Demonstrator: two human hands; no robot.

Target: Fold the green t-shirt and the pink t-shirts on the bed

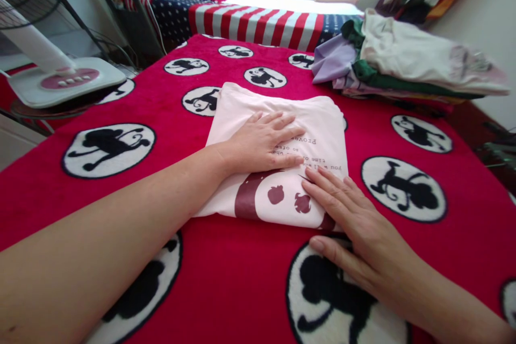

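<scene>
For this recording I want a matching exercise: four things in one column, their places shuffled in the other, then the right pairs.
1. left hand
2. right hand
3. clothes pile
4. white fan

A. far right of the red blanket
B. fingers over the shirt's near right part
C. picture's left edge
D. flat on the shirt's middle

Pairs: 1-D; 2-B; 3-A; 4-C

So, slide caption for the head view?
Left hand lies flat on a folded printed garment, right hand touching it, red blanket beneath.
</scene>
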